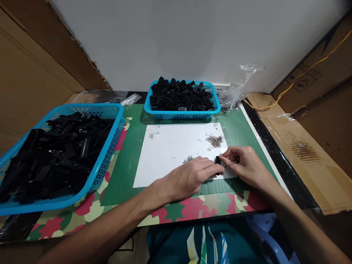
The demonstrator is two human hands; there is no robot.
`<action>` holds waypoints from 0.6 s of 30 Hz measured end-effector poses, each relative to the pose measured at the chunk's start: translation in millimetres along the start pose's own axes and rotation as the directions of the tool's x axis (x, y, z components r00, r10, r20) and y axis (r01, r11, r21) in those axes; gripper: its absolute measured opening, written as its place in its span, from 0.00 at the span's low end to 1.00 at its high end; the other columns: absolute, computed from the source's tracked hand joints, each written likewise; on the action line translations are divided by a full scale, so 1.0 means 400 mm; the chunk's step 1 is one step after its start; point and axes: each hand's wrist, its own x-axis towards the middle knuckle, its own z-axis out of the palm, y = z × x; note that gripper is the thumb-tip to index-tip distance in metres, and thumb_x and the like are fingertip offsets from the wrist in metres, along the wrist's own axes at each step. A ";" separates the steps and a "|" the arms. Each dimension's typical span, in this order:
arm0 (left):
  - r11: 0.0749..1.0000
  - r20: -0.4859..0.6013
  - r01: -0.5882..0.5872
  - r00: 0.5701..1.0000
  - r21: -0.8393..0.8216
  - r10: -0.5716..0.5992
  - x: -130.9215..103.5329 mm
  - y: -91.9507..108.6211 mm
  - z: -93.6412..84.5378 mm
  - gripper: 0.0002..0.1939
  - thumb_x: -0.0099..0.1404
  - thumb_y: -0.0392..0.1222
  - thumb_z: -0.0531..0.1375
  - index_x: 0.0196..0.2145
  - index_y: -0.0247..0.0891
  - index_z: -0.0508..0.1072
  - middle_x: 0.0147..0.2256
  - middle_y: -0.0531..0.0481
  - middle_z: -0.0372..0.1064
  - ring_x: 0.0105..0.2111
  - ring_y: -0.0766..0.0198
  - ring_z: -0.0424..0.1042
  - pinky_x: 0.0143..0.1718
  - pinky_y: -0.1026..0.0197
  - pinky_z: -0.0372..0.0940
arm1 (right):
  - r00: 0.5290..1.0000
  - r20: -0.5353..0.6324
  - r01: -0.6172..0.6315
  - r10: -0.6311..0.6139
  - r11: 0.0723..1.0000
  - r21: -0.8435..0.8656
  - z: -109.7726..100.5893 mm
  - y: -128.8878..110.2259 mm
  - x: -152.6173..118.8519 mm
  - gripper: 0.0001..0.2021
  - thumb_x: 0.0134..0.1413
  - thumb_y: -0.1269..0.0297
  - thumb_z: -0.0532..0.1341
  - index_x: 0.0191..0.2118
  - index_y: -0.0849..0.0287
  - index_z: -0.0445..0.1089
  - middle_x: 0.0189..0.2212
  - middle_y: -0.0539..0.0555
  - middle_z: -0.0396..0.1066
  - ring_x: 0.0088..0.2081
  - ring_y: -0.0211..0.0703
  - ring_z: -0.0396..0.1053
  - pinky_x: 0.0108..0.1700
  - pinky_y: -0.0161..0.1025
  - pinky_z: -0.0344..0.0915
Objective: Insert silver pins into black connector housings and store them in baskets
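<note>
My left hand lies across the lower right of a white sheet, fingers closed on a small black plastic part. The top end of that part shows above the fingers; the rest is mostly covered. Against its right side, my right hand pinches with thumb and index finger. Something thin shows near those fingers, too small to name. Just beyond the hands lies a pile of tiny brownish bent wire pieces. A smaller pile of grey wire pieces is partly behind my left hand.
A large blue basket of long black plastic parts stands at the left. At the back, a smaller blue basket holds short black pieces. Clear plastic bags lie beside it. Cardboard and a yellow cable are at the right.
</note>
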 end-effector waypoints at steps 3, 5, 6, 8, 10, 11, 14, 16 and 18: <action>0.998 -0.002 0.023 1.000 -0.050 -0.023 0.000 -0.002 0.001 0.16 0.73 0.25 0.50 0.54 0.34 0.69 0.40 0.43 0.74 0.40 0.59 0.73 0.44 0.57 0.67 | 1.000 0.010 -0.022 0.022 0.999 0.049 0.002 0.004 -0.002 0.16 0.63 0.55 0.63 0.29 0.61 0.73 0.22 0.51 0.69 0.23 0.36 0.61 0.24 0.35 0.53; 0.997 0.000 0.028 1.000 -0.066 -0.028 0.000 -0.002 0.000 0.17 0.72 0.25 0.50 0.53 0.34 0.69 0.40 0.44 0.75 0.40 0.59 0.73 0.44 0.56 0.67 | 0.999 0.024 -0.023 0.022 0.999 0.043 -0.003 0.007 -0.002 0.16 0.64 0.55 0.62 0.31 0.61 0.76 0.20 0.49 0.66 0.22 0.36 0.59 0.23 0.35 0.51; 0.997 -0.003 0.027 1.000 -0.069 -0.027 0.000 -0.002 -0.001 0.17 0.72 0.24 0.50 0.53 0.35 0.69 0.40 0.44 0.75 0.40 0.59 0.73 0.44 0.56 0.67 | 0.999 0.036 -0.017 0.016 1.000 0.025 -0.007 0.007 -0.003 0.15 0.64 0.56 0.62 0.33 0.62 0.77 0.19 0.48 0.65 0.22 0.36 0.57 0.23 0.35 0.50; 0.997 -0.015 0.022 1.000 -0.072 -0.023 0.001 -0.002 -0.002 0.16 0.72 0.25 0.50 0.52 0.35 0.70 0.40 0.44 0.75 0.39 0.59 0.73 0.44 0.56 0.67 | 0.998 0.061 0.002 -0.001 1.000 -0.025 -0.019 0.005 -0.005 0.13 0.64 0.58 0.62 0.38 0.61 0.80 0.18 0.47 0.63 0.21 0.36 0.56 0.23 0.35 0.49; 0.997 -0.026 0.017 1.000 -0.071 -0.019 0.001 -0.001 -0.002 0.16 0.72 0.25 0.51 0.52 0.35 0.70 0.40 0.44 0.76 0.39 0.59 0.74 0.44 0.56 0.67 | 0.997 0.079 0.018 -0.012 0.997 -0.076 -0.032 0.001 -0.009 0.12 0.64 0.61 0.62 0.44 0.60 0.80 0.19 0.47 0.64 0.22 0.36 0.57 0.23 0.35 0.51; 0.998 -0.026 0.015 1.000 -0.067 -0.016 0.001 -0.001 -0.002 0.16 0.72 0.25 0.51 0.52 0.35 0.70 0.40 0.44 0.76 0.39 0.59 0.74 0.44 0.56 0.67 | 0.997 0.080 0.020 -0.012 0.995 -0.095 -0.038 -0.002 -0.012 0.12 0.64 0.62 0.61 0.46 0.60 0.80 0.20 0.47 0.65 0.23 0.37 0.59 0.24 0.36 0.52; 0.999 -0.013 0.017 1.000 -0.051 -0.017 -0.002 0.000 -0.001 0.17 0.72 0.25 0.50 0.53 0.35 0.70 0.40 0.44 0.75 0.40 0.59 0.73 0.45 0.56 0.66 | 0.999 0.048 0.024 -0.018 0.991 -0.132 -0.056 -0.005 -0.016 0.13 0.65 0.64 0.59 0.49 0.59 0.78 0.24 0.49 0.69 0.25 0.39 0.62 0.26 0.36 0.55; 0.999 -0.012 0.017 1.000 -0.048 -0.018 -0.003 0.001 -0.002 0.16 0.72 0.25 0.50 0.53 0.34 0.69 0.40 0.44 0.75 0.40 0.59 0.73 0.45 0.56 0.66 | 0.999 0.026 0.045 -0.042 0.987 -0.157 -0.064 -0.002 -0.015 0.13 0.66 0.63 0.59 0.48 0.58 0.78 0.27 0.51 0.70 0.27 0.40 0.63 0.28 0.37 0.57; 0.999 -0.024 0.015 1.000 -0.048 -0.017 -0.003 0.004 -0.003 0.15 0.73 0.25 0.51 0.52 0.33 0.69 0.40 0.43 0.75 0.40 0.59 0.72 0.45 0.56 0.66 | 0.998 0.009 0.062 -0.061 0.980 -0.188 -0.067 0.002 -0.012 0.11 0.66 0.62 0.60 0.45 0.57 0.79 0.29 0.52 0.70 0.28 0.41 0.64 0.30 0.38 0.58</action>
